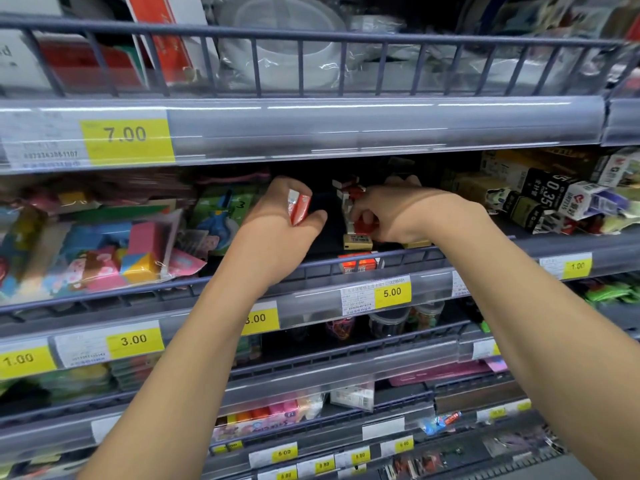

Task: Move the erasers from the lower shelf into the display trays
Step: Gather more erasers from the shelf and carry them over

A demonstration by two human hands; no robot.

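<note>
A shop rack of grey wire-fronted shelves (381, 263) with yellow price tags (392, 292) fills the view, and both arms reach into its dark middle bay. The left hand (287, 220) grips a red-and-white eraser (298, 208) between thumb and curled fingers, its long axis near upright and leaning slightly right at the top. The right hand (388, 213) pinches one red eraser (363, 226) low in a stacked column of erasers (348, 197) that stands upright, above a yellowish eraser (357, 241) lying flat, lengthwise left to right.

Red-white erasers (349, 199) stacked upright on shelf (one (359, 264) at rail).
</note>
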